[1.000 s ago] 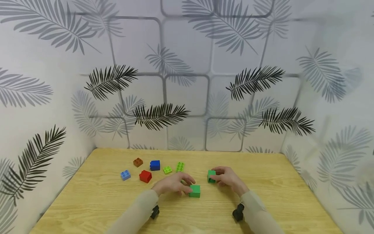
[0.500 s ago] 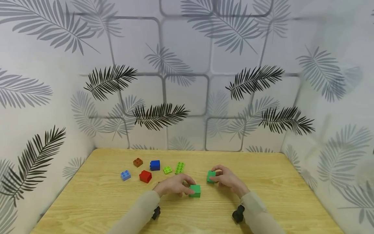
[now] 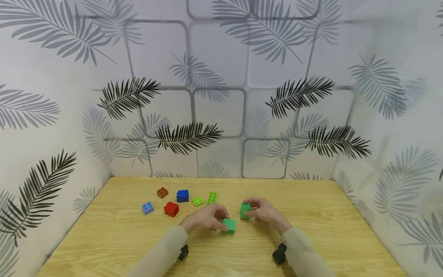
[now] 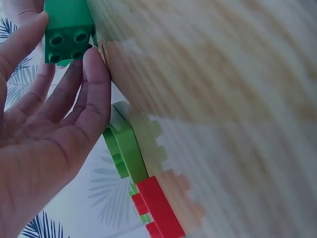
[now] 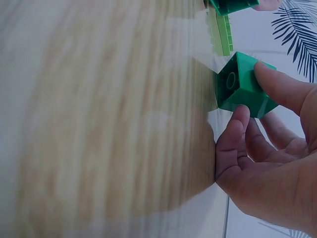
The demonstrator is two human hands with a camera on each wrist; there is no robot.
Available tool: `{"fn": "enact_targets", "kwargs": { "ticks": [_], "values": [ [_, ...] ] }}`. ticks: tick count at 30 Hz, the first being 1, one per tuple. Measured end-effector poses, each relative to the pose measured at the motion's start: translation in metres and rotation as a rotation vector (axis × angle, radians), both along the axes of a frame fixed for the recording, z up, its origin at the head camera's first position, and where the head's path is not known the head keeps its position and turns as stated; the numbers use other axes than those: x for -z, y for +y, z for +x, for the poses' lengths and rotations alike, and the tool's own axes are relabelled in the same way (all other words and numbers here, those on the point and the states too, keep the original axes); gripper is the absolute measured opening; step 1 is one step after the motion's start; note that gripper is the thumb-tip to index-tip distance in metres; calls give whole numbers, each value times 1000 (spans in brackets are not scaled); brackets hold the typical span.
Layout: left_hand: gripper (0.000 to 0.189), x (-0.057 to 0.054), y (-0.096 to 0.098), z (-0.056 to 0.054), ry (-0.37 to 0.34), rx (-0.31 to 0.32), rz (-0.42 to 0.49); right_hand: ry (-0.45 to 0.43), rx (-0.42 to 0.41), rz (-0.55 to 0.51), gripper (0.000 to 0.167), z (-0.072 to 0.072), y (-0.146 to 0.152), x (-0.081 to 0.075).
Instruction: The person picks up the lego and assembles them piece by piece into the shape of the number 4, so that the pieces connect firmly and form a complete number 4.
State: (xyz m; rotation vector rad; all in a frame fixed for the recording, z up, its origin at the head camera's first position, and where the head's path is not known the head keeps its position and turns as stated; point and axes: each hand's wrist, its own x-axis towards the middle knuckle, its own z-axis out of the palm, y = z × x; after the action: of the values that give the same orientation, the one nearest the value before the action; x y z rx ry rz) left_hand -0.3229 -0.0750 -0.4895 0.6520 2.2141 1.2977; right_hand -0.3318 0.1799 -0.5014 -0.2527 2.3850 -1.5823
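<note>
Near the middle of the table, my left hand (image 3: 207,217) pinches a green building block (image 3: 230,226) that lies on its side. In the left wrist view, the studs of that green block (image 4: 67,44) face the palm, with the thumb at one edge and fingertips at the other. Farther back and to the right, my right hand (image 3: 267,213) grips a second green block (image 3: 245,211), studs tilted upward. Its hollow underside shows in the right wrist view, where the thumb presses one face of this block (image 5: 250,91) and fingers curl beneath. A gap separates the two blocks.
Left of the hands lie a red block (image 3: 171,209), a blue block (image 3: 182,196), a light blue brick (image 3: 147,208), a brown brick (image 3: 162,192) and two lime bricks, one square (image 3: 197,201), one long (image 3: 212,197). Another red brick (image 4: 161,208) is mostly hidden behind the left hand from above.
The right hand has tipped its green block so the studs point up and the open underside no longer faces the head camera. It has shifted slightly left. The left hand's block has turned slightly.
</note>
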Motion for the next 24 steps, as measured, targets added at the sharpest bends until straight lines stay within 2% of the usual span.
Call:
{"fn": "enact_targets", "kwargs": {
  "ticks": [5, 10, 16, 24],
  "values": [
    [26, -1, 0, 0, 20, -16, 7, 4, 10, 13, 44, 0, -4, -1],
    [32, -6, -2, 1, 73, -55, -43, 11, 34, 22, 42, 0, -10, 0],
    [50, -13, -7, -4, 132, -64, -6, 12, 52, 33, 41, 2, -18, 0],
    [45, -12, -10, -12, 167, -136, 43, 40, 79, 56, 40, 2, -24, 4]
  ]
}}
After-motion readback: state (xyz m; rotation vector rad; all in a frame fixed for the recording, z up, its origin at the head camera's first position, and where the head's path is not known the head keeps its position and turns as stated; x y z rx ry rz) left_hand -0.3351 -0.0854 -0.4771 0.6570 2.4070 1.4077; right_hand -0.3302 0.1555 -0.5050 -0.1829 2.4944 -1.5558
